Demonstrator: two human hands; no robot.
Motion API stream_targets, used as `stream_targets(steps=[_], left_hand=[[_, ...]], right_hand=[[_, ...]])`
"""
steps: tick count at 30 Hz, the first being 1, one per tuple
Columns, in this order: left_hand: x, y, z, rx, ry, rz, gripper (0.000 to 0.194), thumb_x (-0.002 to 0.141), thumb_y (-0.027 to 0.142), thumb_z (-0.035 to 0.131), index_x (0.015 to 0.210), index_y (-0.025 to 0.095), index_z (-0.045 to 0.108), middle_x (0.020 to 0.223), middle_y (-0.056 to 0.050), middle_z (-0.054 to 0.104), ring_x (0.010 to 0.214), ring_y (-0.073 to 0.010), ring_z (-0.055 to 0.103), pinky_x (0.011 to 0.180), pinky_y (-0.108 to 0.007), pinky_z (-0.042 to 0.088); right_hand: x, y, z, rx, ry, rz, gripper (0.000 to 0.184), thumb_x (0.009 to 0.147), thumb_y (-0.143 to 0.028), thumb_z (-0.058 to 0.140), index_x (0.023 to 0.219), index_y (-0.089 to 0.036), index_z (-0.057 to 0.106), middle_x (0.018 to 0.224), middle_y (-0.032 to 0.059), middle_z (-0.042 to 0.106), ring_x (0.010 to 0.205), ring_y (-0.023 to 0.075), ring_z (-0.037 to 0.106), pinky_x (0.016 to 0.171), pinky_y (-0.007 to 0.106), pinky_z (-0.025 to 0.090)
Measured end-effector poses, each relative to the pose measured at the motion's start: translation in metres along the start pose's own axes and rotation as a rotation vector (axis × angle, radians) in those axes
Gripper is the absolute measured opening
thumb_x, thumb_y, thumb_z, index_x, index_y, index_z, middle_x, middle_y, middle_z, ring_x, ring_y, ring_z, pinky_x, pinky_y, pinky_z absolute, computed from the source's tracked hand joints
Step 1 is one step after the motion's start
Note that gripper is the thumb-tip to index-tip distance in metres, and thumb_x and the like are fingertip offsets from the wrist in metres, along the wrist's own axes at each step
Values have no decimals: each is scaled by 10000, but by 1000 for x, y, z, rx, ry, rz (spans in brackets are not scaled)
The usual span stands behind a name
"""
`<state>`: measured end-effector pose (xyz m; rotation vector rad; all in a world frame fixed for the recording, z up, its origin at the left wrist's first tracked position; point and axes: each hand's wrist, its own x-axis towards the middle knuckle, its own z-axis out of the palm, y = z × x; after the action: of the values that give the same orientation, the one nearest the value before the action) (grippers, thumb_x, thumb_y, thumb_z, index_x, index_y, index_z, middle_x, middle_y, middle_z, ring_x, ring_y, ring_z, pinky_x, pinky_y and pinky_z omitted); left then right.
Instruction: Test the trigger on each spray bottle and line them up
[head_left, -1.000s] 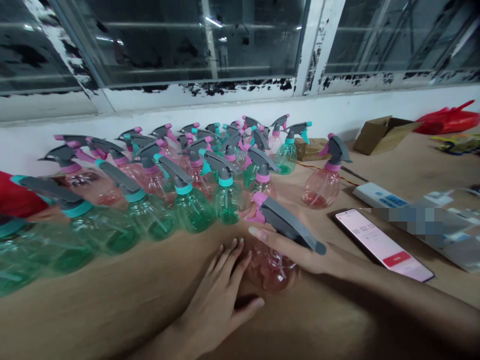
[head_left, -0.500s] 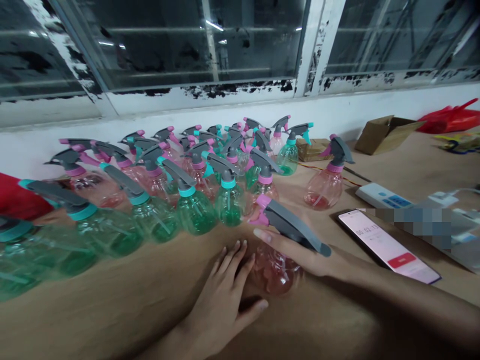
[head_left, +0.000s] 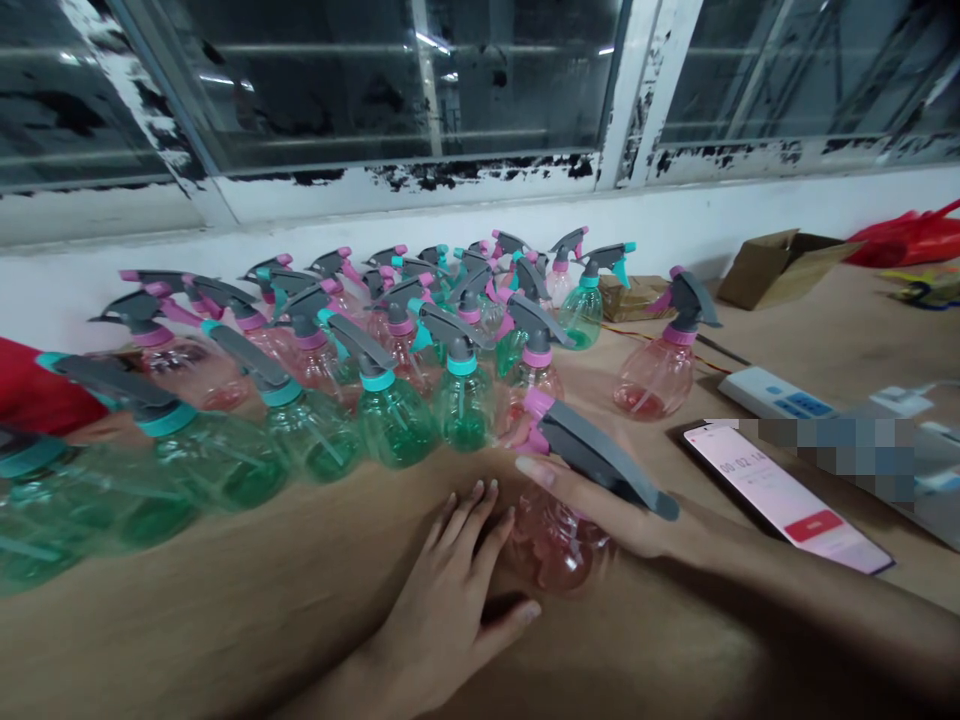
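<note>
A pink spray bottle [head_left: 559,545] with a grey and pink trigger head stands on the brown tabletop in front of me. My right hand [head_left: 607,505] wraps round its neck, just below the head; the thumb side is partly hidden behind it. Flat on the table to the left of this bottle lies my left hand [head_left: 457,570], fingers stretched out and holding nothing. Its fingertips are close to the bottle; I cannot tell whether they touch. Beyond them is a row of green spray bottles [head_left: 396,420] with turquoise collars.
More pink and green bottles crowd behind, towards the wall. On the right are a single pink spray bottle [head_left: 654,375], a phone [head_left: 787,495] showing a timer, and a white power strip [head_left: 776,395]. Farther back sit an open cardboard box [head_left: 780,270] and a red bag [head_left: 907,238].
Both hands keep their places about the bottle, which stays put. The whole view has shifted slightly, and the phone's timer has advanced by a second.
</note>
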<state>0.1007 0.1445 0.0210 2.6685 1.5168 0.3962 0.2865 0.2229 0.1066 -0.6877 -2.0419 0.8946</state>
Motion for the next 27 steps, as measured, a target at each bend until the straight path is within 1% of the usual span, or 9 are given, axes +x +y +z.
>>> stream_targets(steps=[4, 6, 8, 10, 11, 13, 18, 23, 27], left_hand=[[1, 1, -1, 8, -15, -6, 617, 849, 518, 538, 1317, 128, 437, 1416, -163, 372, 1306, -333, 312, 1033, -529, 289], [1, 1, 0, -4, -11, -9, 625, 845, 516, 543, 1321, 127, 431, 1412, -167, 376, 1295, -338, 329, 1026, -535, 296], [0, 0, 0, -21, -8, -9, 630, 843, 513, 547, 1326, 128, 426, 1406, -168, 384, 1286, -345, 341, 1016, -542, 307], [-1, 0, 1, -26, 4, -9, 643, 840, 513, 549, 1332, 122, 417, 1392, -174, 401, 1281, -351, 346, 1010, -547, 312], [-1, 0, 1, -26, 9, -9, 649, 839, 515, 550, 1336, 120, 412, 1385, -174, 409, 1279, -352, 348, 1009, -547, 314], [-2, 0, 1, -27, 15, -14, 658, 836, 512, 556, 1342, 119, 403, 1381, -173, 415, 1282, -352, 343, 1010, -545, 315], [-1, 1, 0, -16, -8, -5, 643, 850, 501, 543, 1333, 99, 408, 1400, -191, 383, 1286, -357, 334, 1004, -558, 317], [0, 2, -1, 1, -24, -9, 643, 848, 510, 540, 1320, 91, 420, 1395, -200, 385, 1284, -359, 335, 1000, -565, 318], [-1, 2, 0, 8, -21, -7, 633, 851, 512, 532, 1320, 101, 421, 1377, -192, 410, 1283, -354, 339, 996, -559, 327]], right_hand=[[-2, 0, 2, 29, 20, -39, 154, 824, -259, 529, 685, -236, 467, 619, -37, 504, 559, 129, 512, 560, 279, 452], [-3, -3, 3, 28, 4, -40, 161, 823, -236, 531, 679, -236, 459, 588, -53, 469, 510, 111, 470, 506, 260, 421], [-5, -6, 4, 69, -14, -4, 127, 813, -219, 545, 705, -237, 480, 594, -54, 480, 511, 109, 488, 491, 251, 428], [-6, -9, 6, 136, -5, 35, 52, 792, -219, 566, 772, -234, 521, 689, -24, 557, 618, 135, 579, 564, 268, 493], [-7, -9, 7, 163, 5, 50, 51, 785, -226, 578, 822, -232, 543, 760, -2, 594, 692, 155, 614, 620, 288, 521], [-8, -8, 9, 193, 33, 66, 116, 784, -246, 598, 895, -228, 567, 874, 28, 634, 796, 180, 642, 708, 322, 543], [-11, -4, 12, 238, 52, 77, 130, 785, -241, 620, 905, -215, 578, 915, 38, 647, 846, 185, 654, 745, 319, 552], [-10, -6, 9, 208, 45, 78, 103, 765, -232, 625, 852, -218, 570, 828, 20, 633, 768, 179, 651, 679, 306, 547], [-9, -5, 9, 147, 19, 77, 167, 803, -291, 584, 946, -204, 583, 868, 35, 644, 785, 183, 644, 714, 325, 540]])
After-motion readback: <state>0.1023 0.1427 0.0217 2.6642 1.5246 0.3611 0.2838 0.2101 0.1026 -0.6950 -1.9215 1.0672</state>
